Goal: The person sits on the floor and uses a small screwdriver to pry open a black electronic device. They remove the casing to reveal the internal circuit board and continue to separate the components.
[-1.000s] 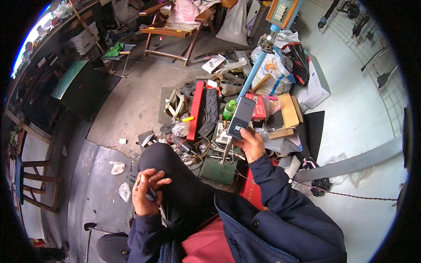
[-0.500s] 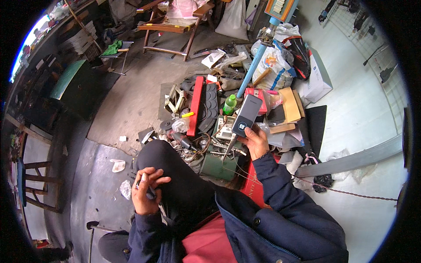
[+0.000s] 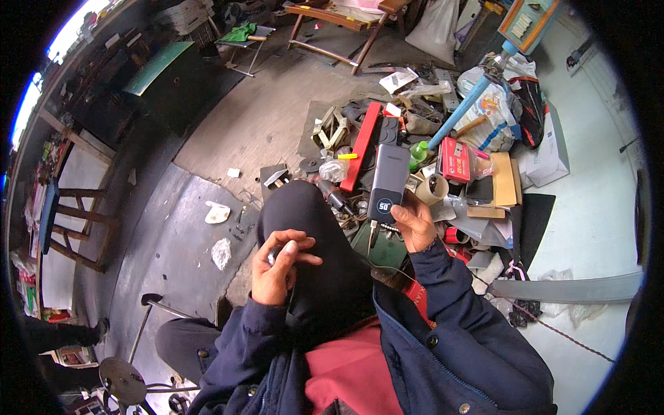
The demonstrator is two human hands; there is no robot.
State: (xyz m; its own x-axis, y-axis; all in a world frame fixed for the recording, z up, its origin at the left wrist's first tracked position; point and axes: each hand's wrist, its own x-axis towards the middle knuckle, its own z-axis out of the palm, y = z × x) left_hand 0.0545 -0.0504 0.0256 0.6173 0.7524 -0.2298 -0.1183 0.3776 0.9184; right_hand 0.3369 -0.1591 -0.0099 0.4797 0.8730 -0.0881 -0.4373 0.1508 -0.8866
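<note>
My right hand is closed on the lower end of a grey power bank, held upright over the clutter with its round lit display facing me. A pale cable is plugged into its bottom edge and hangs toward a green box. Over my raised knee, my left hand is closed with its fingers curled. Something small and dark shows between its thumb and fingers, too hidden to name.
Beyond the power bank lie a red bar, a green-capped bottle, a red box and plastic bags. A blue pole rises there. Wooden stools stand left; a folding chair stands far off.
The view has swung left, so the surroundings sit farther right. My right hand still grips the power bank, now more upright. My left hand's fingers have drawn closer together.
</note>
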